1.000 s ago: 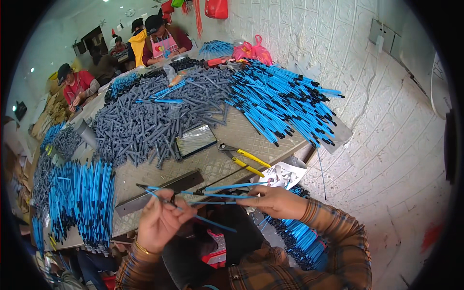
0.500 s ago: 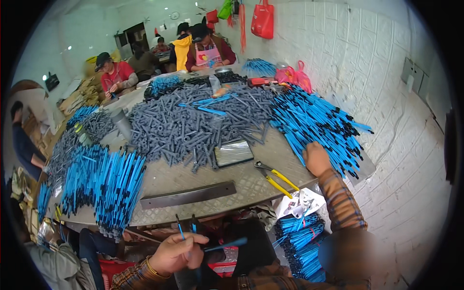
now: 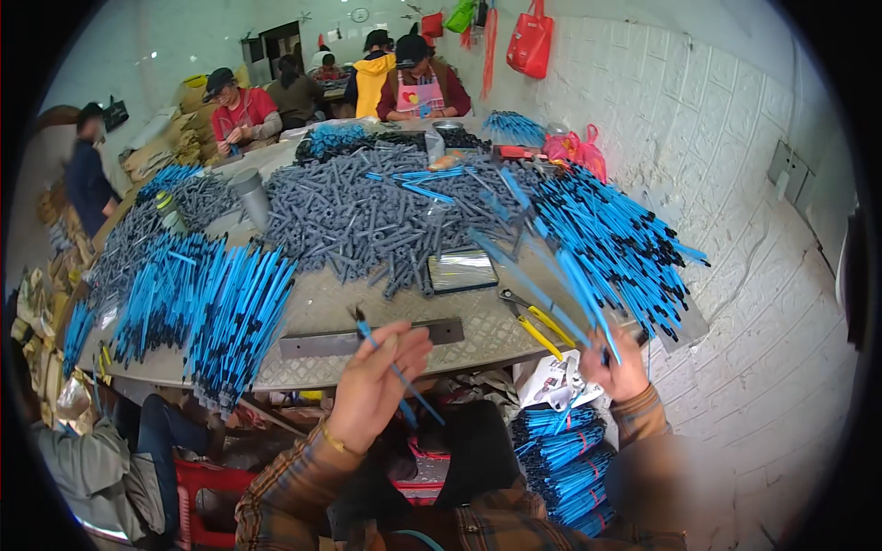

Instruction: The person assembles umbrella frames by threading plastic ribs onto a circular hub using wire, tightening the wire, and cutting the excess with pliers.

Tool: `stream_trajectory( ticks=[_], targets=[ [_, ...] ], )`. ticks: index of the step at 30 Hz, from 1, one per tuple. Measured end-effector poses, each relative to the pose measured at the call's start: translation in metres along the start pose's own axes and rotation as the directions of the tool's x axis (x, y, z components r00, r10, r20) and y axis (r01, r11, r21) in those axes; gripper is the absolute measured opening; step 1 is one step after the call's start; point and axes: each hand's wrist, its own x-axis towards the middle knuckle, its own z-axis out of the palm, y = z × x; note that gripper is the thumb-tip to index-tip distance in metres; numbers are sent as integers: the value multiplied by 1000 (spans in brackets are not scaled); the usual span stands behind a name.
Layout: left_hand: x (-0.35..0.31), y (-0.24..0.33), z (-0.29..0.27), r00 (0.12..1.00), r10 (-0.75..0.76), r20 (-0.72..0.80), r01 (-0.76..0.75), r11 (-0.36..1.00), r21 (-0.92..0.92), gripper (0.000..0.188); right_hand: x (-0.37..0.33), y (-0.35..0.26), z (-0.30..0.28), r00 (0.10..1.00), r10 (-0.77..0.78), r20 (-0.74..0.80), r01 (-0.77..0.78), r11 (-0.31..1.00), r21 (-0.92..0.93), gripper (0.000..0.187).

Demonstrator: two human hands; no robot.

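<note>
Raised before the table's near edge, my left hand point(image 3: 378, 381) is closed round a thin blue rod point(image 3: 418, 397) with a dark tip; further rods may be hidden behind the fingers. At the table's right corner, my right hand point(image 3: 623, 365) grips several blue rods point(image 3: 586, 292), their far ends smeared by motion. Beyond that hand spreads a large heap of blue rods with black ends point(image 3: 634, 243). Pliers with yellow handles point(image 3: 542, 329) lie just left of the right hand. A flat grey metal bar point(image 3: 314, 345) lies behind the left hand, partly covered by it.
Grey ribbed plugs point(image 3: 358, 211) form a big heap mid-table, beside a small tray of thin metal pieces point(image 3: 462, 273). More blue rods point(image 3: 234, 312) stand bunched at the left. Tied blue bundles point(image 3: 560, 468) are stacked low at right. Other people point(image 3: 243, 119) sit across the table.
My right hand has come off the right-hand heap toward me, lifting several blue rods. My left hand has risen with its rod toward the table edge. The view has shifted slightly.
</note>
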Motion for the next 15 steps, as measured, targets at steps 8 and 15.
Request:
stream_trajectory(
  ticks=[8,15],
  targets=[
    [14,-1,18,952,74,296,-53,995,-79,24,-57,52,47,749,377,545,-593,749,297,27],
    [1,-4,49,956,237,174,-241,971,3,15,-66,69,57,732,371,571,-651,630,424,40]
  ],
)
